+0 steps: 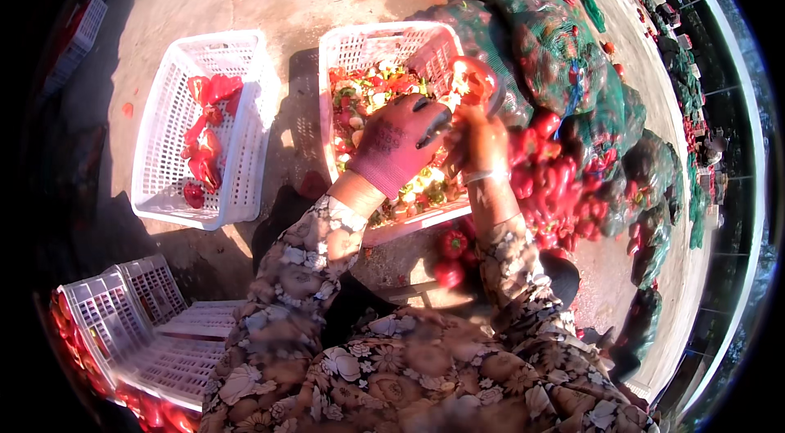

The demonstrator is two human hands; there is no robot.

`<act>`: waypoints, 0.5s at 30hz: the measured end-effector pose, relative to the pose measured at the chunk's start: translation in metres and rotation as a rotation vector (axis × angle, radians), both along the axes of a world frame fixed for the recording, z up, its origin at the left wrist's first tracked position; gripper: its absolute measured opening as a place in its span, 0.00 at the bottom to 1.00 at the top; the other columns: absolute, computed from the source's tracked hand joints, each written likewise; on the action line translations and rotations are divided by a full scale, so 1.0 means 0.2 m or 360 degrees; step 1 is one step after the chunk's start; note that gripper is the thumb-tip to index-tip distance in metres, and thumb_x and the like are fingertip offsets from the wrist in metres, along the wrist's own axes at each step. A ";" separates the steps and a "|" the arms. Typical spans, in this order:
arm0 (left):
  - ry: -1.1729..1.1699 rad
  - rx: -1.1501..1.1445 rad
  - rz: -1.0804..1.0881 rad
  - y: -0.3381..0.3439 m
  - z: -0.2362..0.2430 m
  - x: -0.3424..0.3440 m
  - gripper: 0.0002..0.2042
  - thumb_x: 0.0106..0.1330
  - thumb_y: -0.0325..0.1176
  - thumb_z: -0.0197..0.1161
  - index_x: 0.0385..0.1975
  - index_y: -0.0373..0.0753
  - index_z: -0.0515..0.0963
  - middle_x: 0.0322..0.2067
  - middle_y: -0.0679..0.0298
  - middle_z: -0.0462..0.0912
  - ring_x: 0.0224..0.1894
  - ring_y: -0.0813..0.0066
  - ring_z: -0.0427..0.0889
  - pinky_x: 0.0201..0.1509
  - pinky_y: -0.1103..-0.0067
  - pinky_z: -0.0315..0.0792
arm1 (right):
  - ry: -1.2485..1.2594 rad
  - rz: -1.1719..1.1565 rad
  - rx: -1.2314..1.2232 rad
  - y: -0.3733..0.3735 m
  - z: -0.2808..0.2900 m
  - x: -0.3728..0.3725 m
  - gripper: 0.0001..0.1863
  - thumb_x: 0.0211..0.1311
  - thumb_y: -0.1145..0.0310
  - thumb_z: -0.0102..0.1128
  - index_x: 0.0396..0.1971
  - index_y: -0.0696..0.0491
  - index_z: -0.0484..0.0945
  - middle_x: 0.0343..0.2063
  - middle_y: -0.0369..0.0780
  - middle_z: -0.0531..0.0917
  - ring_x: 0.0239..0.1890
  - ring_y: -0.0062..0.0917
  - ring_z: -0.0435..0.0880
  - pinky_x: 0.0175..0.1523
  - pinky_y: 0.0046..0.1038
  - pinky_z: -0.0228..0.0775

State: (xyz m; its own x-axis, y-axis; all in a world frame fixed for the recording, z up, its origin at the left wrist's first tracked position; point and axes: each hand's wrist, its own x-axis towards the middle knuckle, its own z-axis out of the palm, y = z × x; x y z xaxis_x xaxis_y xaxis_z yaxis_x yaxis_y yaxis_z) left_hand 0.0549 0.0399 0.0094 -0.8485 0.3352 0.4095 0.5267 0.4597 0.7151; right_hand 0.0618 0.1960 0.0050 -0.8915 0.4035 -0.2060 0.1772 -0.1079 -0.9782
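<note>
My left hand, in a dark red work glove, hovers over the middle white crate with its fingers curled toward a red pepper. My right hand is bare with a bangle at the wrist. It grips that pepper from below, just past the crate's right rim. The pepper looks cut open, with a pale inside showing. The middle crate holds pepper cores, green stems and red scraps. Both sleeves are floral.
A second white crate at the left holds red pepper pieces. Green mesh sacks spilling red peppers lie at the right. Stacked white crates stand at lower left. Two whole peppers sit near my lap. The ground is concrete.
</note>
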 end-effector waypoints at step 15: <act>-0.0884 -0.1604 -0.0409 -0.09 0.05 -0.05 0.12 0.60 0.32 0.62 0.43 0.40 0.84 0.44 0.53 0.85 0.48 0.57 0.84 0.48 0.64 0.78 | -0.0277 0.0854 -0.1669 0.21 -0.13 -0.22 0.10 0.64 0.64 0.55 0.39 0.54 0.74 0.31 0.41 0.79 0.22 0.25 0.79 0.18 0.19 0.74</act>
State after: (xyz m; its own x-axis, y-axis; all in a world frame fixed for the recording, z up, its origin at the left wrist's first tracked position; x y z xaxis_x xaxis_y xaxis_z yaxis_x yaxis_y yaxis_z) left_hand 0.0448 0.0223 0.0191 -0.6875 0.4831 -0.5422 0.4171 0.8739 0.2498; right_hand 0.0172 0.2374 -0.0200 -0.8225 -0.4501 -0.3478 0.5655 -0.7125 -0.4154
